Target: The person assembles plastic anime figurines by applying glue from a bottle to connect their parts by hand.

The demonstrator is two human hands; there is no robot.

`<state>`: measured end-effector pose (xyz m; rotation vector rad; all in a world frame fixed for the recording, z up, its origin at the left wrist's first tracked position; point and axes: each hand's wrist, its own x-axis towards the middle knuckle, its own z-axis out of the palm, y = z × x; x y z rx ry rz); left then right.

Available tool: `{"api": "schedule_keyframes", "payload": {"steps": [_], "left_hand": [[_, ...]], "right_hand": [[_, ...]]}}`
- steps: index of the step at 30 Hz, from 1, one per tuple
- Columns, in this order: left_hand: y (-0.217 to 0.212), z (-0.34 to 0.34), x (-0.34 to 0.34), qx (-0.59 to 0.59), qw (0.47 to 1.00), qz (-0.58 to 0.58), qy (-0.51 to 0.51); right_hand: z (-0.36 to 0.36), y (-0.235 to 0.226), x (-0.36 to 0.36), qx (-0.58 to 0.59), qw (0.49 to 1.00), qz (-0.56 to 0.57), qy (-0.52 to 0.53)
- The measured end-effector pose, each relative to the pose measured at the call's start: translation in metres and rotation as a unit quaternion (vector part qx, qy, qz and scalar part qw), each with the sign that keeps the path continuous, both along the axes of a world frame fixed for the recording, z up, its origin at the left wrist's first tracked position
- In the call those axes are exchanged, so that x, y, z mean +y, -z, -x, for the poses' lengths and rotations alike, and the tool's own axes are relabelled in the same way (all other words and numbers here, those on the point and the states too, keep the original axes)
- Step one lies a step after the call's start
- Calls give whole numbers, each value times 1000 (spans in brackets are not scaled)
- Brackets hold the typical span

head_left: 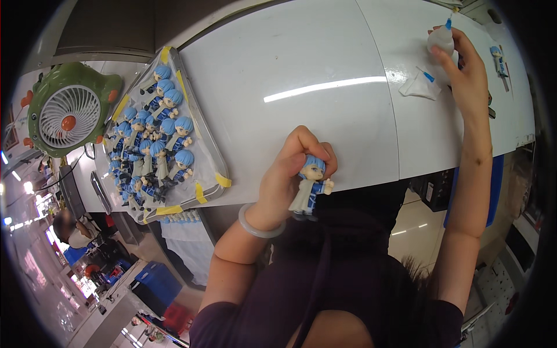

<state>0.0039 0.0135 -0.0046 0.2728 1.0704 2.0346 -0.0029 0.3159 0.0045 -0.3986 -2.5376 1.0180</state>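
A small blue-haired figurine point(312, 187) with a pale cape is gripped by the head in my left hand point(293, 165), over the table's near edge. My right hand point(464, 66) reaches to the far right with its fingers closed round a white squeeze bottle point(441, 40). That bottle has a blue needle tip pointing up and away. Just left of my right wrist, a crumpled white tissue point(419, 87) lies on the table with a blue needle tip on it. Many similar figurines point(156, 148) lie crowded in a lined tray on the left.
The tray's rim point(222, 181) carries yellow tape. Beyond it stands a green fan point(69, 110). Another blue-haired figurine point(497, 55) lies at the far right. Below the table are blue bins point(156, 281), and a person point(75, 232) sits in the left background.
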Motion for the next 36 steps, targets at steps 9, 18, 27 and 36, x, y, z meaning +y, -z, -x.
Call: {"api": "schedule_keyframes", "payload": {"steps": [9,18,27,36], "left_hand": [[1,2,-7,-26,1000,11,7],[2,-3,-2,-48,998,-16,-26],[5,-5,-2,-78,993,-78,-41],[2,-5,-4,-37,999,9,-11]], "right_hand": [[2,2,-11,146,981,-68,111],[-65,-2,-162,151,945,77,-279],[-62,13,-166,171,935,124,-285],[-68,19,-166,210,929,79,-295]]}}
